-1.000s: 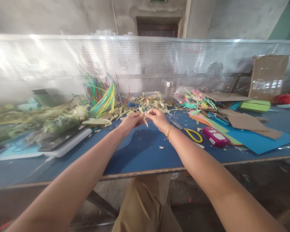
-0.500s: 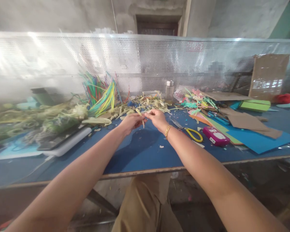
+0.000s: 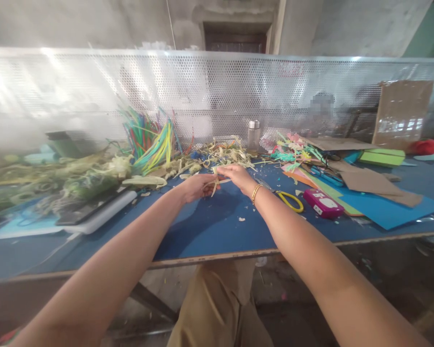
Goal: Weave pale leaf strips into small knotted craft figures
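Both of my hands meet over the middle of the blue table (image 3: 210,226). My left hand (image 3: 196,187) is closed on the lower end of a pale yellow strip (image 3: 215,185). The fingers of my right hand (image 3: 237,176), which has a gold bracelet at the wrist, pinch the strip's upper end. Just behind my hands lies a heap of pale strip scraps (image 3: 224,154).
Yellow-handled scissors (image 3: 287,200) and a pink box (image 3: 323,203) lie to the right of my hands. Coloured paper and cardboard (image 3: 369,185) cover the right side. A bundle of coloured strips (image 3: 152,140), a small jar (image 3: 253,136), a white tray (image 3: 97,214) and a perforated metal screen (image 3: 217,91) stand behind.
My hands have shifted slightly to the right and turned the pale strip between them; it now hangs lower between the fingers.
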A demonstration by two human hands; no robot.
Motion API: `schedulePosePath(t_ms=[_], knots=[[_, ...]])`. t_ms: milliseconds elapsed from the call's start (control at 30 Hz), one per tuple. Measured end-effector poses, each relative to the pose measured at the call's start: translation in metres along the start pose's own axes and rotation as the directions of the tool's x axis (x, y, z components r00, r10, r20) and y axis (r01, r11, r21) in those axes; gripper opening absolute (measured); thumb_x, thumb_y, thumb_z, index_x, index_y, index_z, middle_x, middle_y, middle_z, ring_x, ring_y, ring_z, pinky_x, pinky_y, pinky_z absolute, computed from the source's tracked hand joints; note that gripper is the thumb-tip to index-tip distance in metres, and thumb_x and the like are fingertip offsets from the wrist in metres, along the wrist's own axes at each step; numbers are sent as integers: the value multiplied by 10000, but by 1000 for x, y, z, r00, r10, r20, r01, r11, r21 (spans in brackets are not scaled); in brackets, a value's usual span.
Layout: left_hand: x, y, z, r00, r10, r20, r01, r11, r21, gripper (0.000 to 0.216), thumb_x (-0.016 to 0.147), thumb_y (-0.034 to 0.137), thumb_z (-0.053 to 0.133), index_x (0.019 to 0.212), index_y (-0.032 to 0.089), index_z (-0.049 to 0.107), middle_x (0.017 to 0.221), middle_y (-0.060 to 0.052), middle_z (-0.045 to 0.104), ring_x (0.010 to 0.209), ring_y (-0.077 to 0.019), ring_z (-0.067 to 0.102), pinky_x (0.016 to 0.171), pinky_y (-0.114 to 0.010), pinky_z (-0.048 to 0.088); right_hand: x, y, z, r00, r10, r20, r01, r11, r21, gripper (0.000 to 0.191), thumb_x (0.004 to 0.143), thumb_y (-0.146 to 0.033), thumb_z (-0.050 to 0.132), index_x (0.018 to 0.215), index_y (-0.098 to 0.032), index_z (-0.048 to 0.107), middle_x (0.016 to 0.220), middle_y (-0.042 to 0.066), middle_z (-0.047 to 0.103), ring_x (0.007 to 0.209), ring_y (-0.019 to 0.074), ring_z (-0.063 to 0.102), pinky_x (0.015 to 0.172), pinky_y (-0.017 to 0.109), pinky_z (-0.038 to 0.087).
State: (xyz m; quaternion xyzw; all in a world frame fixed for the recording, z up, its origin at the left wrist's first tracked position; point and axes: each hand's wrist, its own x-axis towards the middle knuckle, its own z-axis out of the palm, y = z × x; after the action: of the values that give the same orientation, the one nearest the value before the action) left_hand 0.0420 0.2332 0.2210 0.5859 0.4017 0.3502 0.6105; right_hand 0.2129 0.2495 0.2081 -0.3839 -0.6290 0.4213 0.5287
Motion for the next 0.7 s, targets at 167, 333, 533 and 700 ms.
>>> schedulePosePath(t_ms=[167, 333, 533, 700], knots=[[0, 0, 3, 1000, -3, -13, 4, 996, 95, 242, 691, 340, 738, 858, 168, 703, 730, -60, 678, 604, -128, 563, 554, -242, 406, -5, -4, 8, 997, -40, 68, 39, 999, 10, 294, 628, -446, 774, 615, -168, 677, 633, 10, 657, 622, 133, 576, 683, 298, 459], [-3, 2, 6, 1000, -15, -19, 17, 989, 148, 254, 634, 319, 782, 815, 155, 713, 719, -55, 673, 645, -132, 567, 591, -243, 406, -1, 0, 9, 987, -140, -79, 133, 987, -92, 327, 644, -481, 741, 569, -177, 646, 593, -10, 614, 593, 120, 533, 642, 277, 431], [-4, 1, 7, 999, -48, 7, 46, 981, 187, 184, 613, 309, 796, 685, 173, 695, 678, -48, 657, 680, -161, 581, 611, -259, 414, 0, 3, 10, 972, -204, -118, 187, 972, -144, 303, 652, -461, 732, 555, -187, 648, 640, 8, 629, 642, 145, 565, 662, 294, 443], [-2, 0, 4, 1000, -5, 22, 0, 980, 198, 233, 674, 356, 775, 780, 163, 699, 698, -52, 675, 614, -139, 552, 583, -251, 399, 1, 3, 7, 983, -157, -99, 145, 983, -116, 282, 680, -463, 715, 622, -189, 679, 666, 12, 651, 682, 158, 588, 701, 306, 455]])
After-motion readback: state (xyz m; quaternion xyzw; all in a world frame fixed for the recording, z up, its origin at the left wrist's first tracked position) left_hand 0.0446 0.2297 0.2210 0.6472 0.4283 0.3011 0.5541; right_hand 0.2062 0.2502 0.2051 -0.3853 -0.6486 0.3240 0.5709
